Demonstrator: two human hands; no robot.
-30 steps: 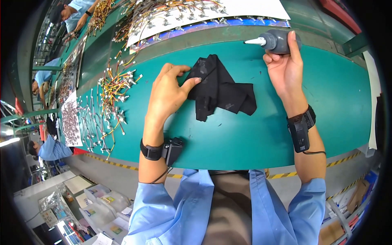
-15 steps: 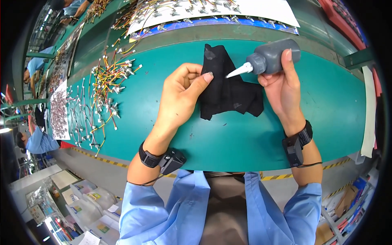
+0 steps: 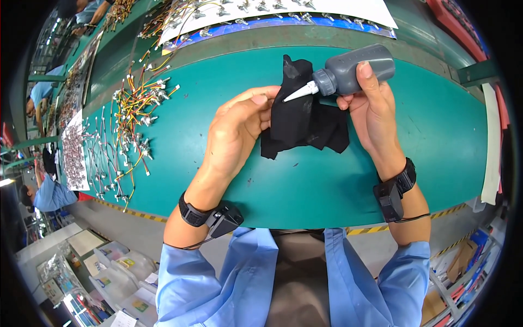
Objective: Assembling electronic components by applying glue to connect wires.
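Note:
A dark grey squeeze bottle (image 3: 357, 70) with a white pointed nozzle lies tilted in my right hand (image 3: 375, 111), thumb on its side. The nozzle tip is over the left part of a black cloth (image 3: 294, 120); whether it touches the fabric I cannot tell. Folded and uneven, the cloth has faint greyish marks near its top and middle. My left hand (image 3: 237, 128) closes at the cloth's left edge, the index fingertip reaching the fabric and other fingertips partly hidden by it. Its thumb lies beside the index finger, off the cloth's face.
Wired metal components (image 3: 133, 117) in red, yellow and black lie tangled at the table's left. More of them line a white sheet (image 3: 359, 13) at the far side. Small dark flecks dot the green mat (image 3: 327, 191). Other people work farther left; clear bins (image 3: 117, 278) stand lower left.
The bottle has moved left, bringing its nozzle from the cloth's middle to its left part. The cloth's upper end has shifted right. My left thumb has slid off the fabric.

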